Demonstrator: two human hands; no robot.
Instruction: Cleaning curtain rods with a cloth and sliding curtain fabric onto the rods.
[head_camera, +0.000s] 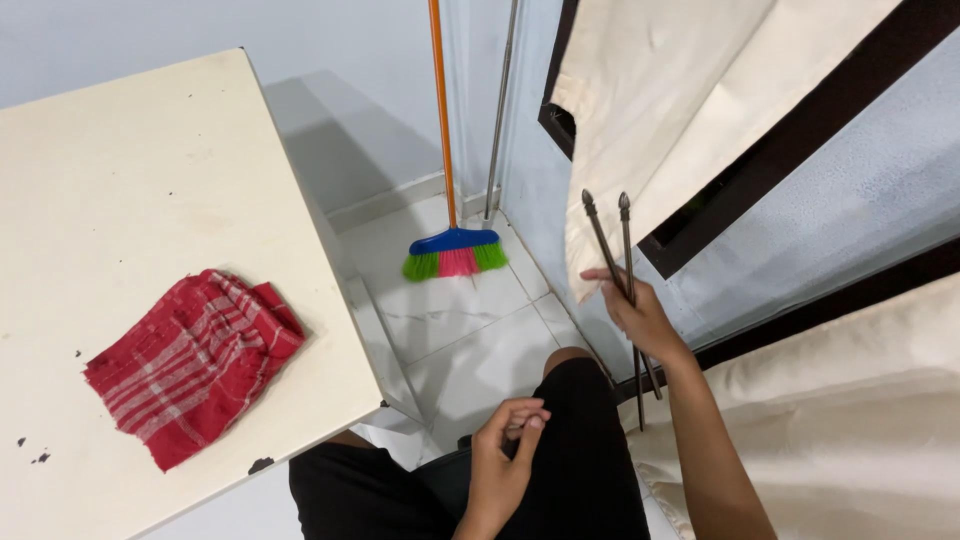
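**Two rods in hand by the window**

Your right hand (640, 318) grips two thin dark metal rods (620, 290), pointed tips up, just in front of the cream curtain (660, 110). Your left hand (503, 460) rests curled on your lap, fingers pinched together, below the rods. Left of the rods: broom (455, 250) on the floor, red checked cloth (195, 360) on the counter (130, 180).

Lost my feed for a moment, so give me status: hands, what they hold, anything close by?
Right hand gripping two thin dark rods, tips up. Left hand curled, nothing visible in it. Cream curtain right behind rods; broom in the corner.
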